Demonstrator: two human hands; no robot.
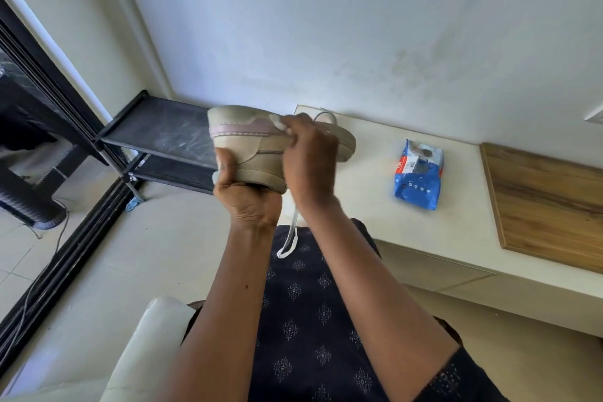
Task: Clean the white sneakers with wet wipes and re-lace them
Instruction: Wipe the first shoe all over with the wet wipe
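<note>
Head view. I am gripping the sneaker (244, 153) from below with the left hand (249, 196), holding it raised over my lap. The right hand (308, 157) is pinching a wipe (279, 125) against its upper edge. A lace (288, 240) is hanging below the hands. A second sneaker (344, 140) and a blue pack (419, 173) are lying well apart on the table (368, 206).

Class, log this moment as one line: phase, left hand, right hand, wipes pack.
phase: wiping | left hand: grips sneaker from below | right hand: pinches wipe against sneaker | wipes pack: lies on table
</note>
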